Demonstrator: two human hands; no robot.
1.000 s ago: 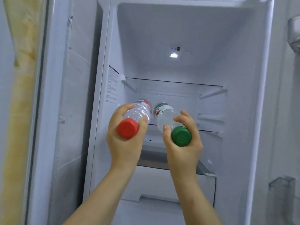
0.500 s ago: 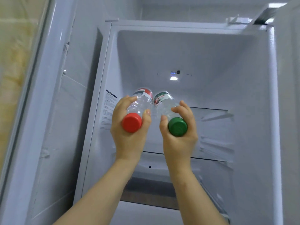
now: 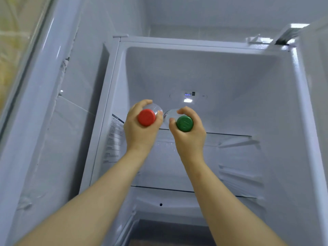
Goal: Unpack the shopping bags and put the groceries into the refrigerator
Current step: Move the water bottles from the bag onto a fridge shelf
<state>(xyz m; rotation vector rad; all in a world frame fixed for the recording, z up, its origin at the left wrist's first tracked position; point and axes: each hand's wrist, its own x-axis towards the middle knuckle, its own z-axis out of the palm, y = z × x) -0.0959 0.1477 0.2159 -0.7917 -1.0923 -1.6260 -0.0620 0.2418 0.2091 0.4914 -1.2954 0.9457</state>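
- Here, the refrigerator [image 3: 213,71] stands open, and its white upper compartment fills the centre of the view.
- Left hand [image 3: 140,134] — grips the red-capped bottle [image 3: 147,117] at its neck end. The fingers [image 3: 142,103] are curled over the clear shoulder from above, and the thumb closes round it from the right, just beside the cap.
- Right hand [image 3: 190,139] — grips the green-capped bottle [image 3: 184,123] in the same manner. The fingers [image 3: 186,110] are curled over the top, with the thumb against the left of the cap.
- Both bottles are held cap-first toward the viewer, with their clear bodies directed into the top section of the compartment, above the upper glass shelf [image 3: 230,135]. The hands hide most of each body, so whether either bottle rests on the shelf cannot be told.
- The two bottles lie side by side and close together; whether they touch cannot be told.
- The interior lamp [image 3: 188,100] is lit on the back wall, just above the gap between the hands.
- A printed label [image 3: 113,139] is on the left inner wall, beside the left wrist.
- The lower glass shelf [image 3: 159,189] spans the compartment behind the forearms.
- The open door [image 3: 316,103] is at the right edge of the view.
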